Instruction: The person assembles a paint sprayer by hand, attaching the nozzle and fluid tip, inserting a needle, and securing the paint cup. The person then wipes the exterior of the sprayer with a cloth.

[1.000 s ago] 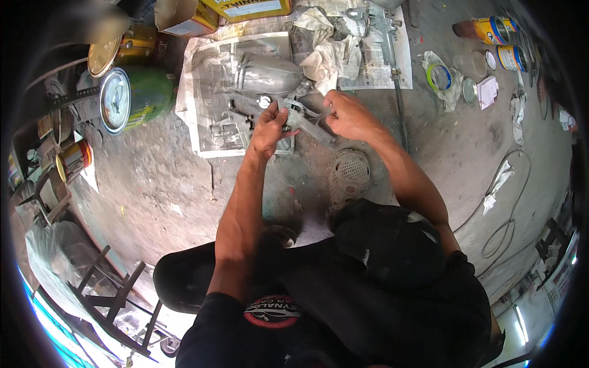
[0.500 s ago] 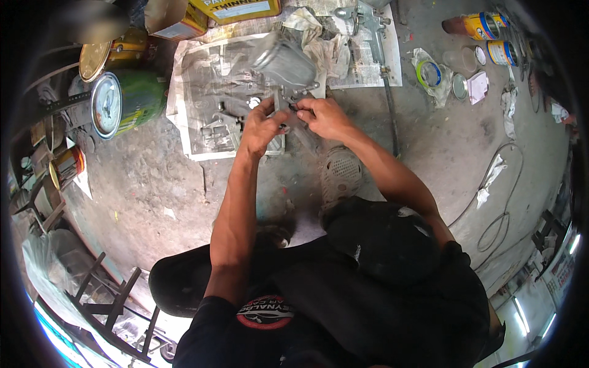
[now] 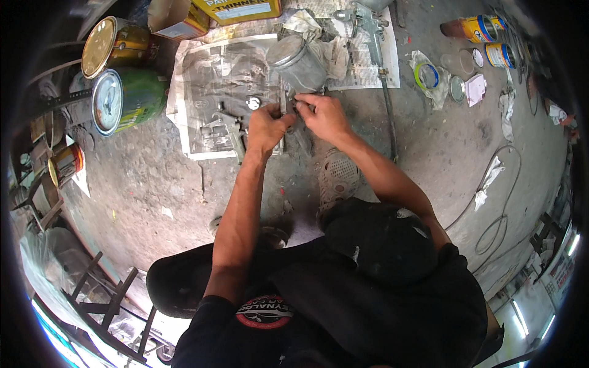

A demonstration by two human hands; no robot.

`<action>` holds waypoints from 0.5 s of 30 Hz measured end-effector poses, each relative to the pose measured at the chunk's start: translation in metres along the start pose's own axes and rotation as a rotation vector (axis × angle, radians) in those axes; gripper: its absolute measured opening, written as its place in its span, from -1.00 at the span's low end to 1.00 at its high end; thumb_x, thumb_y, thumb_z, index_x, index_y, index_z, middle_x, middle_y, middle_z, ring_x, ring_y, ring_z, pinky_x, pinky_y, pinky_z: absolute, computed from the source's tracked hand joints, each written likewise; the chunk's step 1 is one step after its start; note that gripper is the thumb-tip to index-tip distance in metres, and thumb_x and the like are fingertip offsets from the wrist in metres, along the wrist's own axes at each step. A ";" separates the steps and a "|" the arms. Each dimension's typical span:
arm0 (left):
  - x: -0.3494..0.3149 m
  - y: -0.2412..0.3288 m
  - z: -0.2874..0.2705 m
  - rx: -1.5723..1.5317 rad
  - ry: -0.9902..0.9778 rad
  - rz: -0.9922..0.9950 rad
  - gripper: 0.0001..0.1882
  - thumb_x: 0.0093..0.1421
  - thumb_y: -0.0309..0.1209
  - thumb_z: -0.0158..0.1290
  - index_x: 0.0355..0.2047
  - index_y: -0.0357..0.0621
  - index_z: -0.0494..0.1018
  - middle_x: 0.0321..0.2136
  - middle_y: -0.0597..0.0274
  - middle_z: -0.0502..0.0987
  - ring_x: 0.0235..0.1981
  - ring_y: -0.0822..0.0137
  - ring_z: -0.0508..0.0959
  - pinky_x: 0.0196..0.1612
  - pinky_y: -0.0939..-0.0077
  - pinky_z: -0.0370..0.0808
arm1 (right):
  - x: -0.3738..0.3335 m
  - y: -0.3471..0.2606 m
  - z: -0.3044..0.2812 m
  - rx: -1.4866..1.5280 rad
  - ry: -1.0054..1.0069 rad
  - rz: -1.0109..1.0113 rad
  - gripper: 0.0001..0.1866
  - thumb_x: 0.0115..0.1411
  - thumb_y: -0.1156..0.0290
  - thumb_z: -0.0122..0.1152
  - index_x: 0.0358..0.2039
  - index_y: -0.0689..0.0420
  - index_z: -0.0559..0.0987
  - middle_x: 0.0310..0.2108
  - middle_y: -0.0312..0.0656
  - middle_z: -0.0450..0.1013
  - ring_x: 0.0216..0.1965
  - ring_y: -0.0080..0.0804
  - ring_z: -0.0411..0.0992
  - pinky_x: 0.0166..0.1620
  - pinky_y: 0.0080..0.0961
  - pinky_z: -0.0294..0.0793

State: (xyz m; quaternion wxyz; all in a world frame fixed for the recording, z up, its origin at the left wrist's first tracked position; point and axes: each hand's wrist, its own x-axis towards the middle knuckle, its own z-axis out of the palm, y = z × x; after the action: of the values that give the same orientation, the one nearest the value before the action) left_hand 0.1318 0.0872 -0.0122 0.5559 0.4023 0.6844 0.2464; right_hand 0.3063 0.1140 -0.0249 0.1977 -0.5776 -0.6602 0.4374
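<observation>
A grey metal spray gun with a rounded cup point(image 3: 300, 66) is held in front of me above the newspaper edge. My left hand point(image 3: 266, 127) is closed around the left side of the gun's body, its thumb and fingers pressed together. On the other side my right hand point(image 3: 326, 118) has its thumb and index finger bent in a pinch at the gun just below the cup. What exactly lies between those fingertips is too small to make out. The gun's handle point(image 3: 302, 140) points down toward my shoe. Left of my hands, a second spray gun point(image 3: 228, 127) lies on stained newspaper point(image 3: 202, 67).
Another spray gun point(image 3: 370, 38) with a hose point(image 3: 388, 107) lies at the back beside crumpled cloth point(image 3: 334, 55). Paint cans point(image 3: 107, 103) and a yellow thinner tin point(image 3: 239, 8) stand at the left and back. A tape roll point(image 3: 427, 75) and small tins point(image 3: 498, 55) sit to the right.
The spray gun's cup has shifted slightly right and down and now looks sharper. My left hand has moved a little right with it. The right hand stays at the gun.
</observation>
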 end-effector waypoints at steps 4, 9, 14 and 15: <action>0.009 -0.018 0.013 0.006 0.087 0.053 -0.56 0.08 -0.34 0.27 -0.08 -0.40 0.61 -0.30 0.06 0.70 -0.30 0.37 0.63 -0.18 0.48 0.55 | 0.003 0.002 0.008 0.064 0.107 0.030 -0.75 0.26 0.36 0.26 -0.08 0.10 0.70 -0.28 0.10 0.61 -0.27 0.09 0.60 -0.18 -0.13 0.57; 0.001 -0.013 0.029 0.001 0.138 0.087 -0.54 0.13 -0.32 0.21 -0.04 -0.42 0.58 -0.32 -0.10 0.69 -0.29 0.14 0.70 -0.17 0.33 0.59 | 0.005 0.024 0.010 -0.011 0.184 -0.269 -0.77 0.24 0.42 0.28 -0.10 0.07 0.71 -0.36 0.04 0.62 -0.32 -0.01 0.63 -0.28 -0.21 0.58; -0.010 -0.013 0.054 0.083 0.377 0.209 -0.43 0.23 -0.20 0.21 0.11 -0.39 0.46 -0.25 -0.19 0.68 -0.24 0.09 0.71 -0.16 0.32 0.60 | 0.007 0.014 0.005 -0.055 0.185 -0.264 -0.80 0.19 0.47 0.22 -0.18 0.09 0.67 -0.41 0.05 0.59 -0.37 0.08 0.59 -0.32 -0.07 0.56; -0.012 -0.012 0.056 0.101 0.389 0.190 -0.43 0.23 -0.20 0.22 0.10 -0.39 0.46 -0.26 -0.18 0.68 -0.25 0.09 0.71 -0.16 0.32 0.60 | 0.008 0.013 0.006 -0.069 0.172 -0.261 -0.82 0.19 0.47 0.21 -0.19 0.10 0.67 -0.42 0.05 0.59 -0.38 0.09 0.59 -0.32 -0.06 0.56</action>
State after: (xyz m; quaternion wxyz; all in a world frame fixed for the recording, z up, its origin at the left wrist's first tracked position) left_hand 0.1824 0.0642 -0.0295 0.3670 0.4372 0.7493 0.3357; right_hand 0.3076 0.1188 -0.0407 0.2889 -0.5284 -0.7250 0.3342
